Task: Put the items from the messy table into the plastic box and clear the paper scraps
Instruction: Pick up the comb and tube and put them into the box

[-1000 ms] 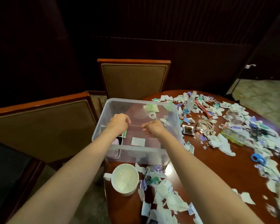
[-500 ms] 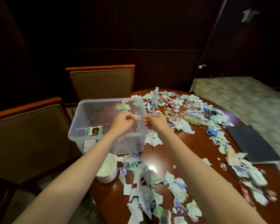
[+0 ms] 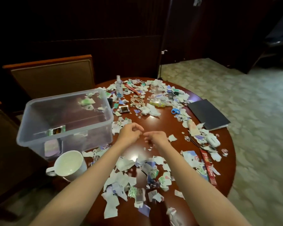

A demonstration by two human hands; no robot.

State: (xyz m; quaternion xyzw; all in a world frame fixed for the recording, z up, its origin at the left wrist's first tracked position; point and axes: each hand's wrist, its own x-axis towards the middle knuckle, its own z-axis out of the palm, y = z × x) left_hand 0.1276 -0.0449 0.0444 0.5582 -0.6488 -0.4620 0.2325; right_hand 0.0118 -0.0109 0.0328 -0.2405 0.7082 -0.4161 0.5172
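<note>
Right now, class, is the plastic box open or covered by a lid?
Open: the plastic box has no lid on it, and a small packet lies inside.

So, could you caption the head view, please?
Loosely curled, left hand and right hand hover over the scrap-littered table beside the plastic box.

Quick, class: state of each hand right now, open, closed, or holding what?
Left hand: open, fingers loosely curled, holding nothing visible.
Right hand: open, fingers loosely curled, holding nothing visible.
</note>
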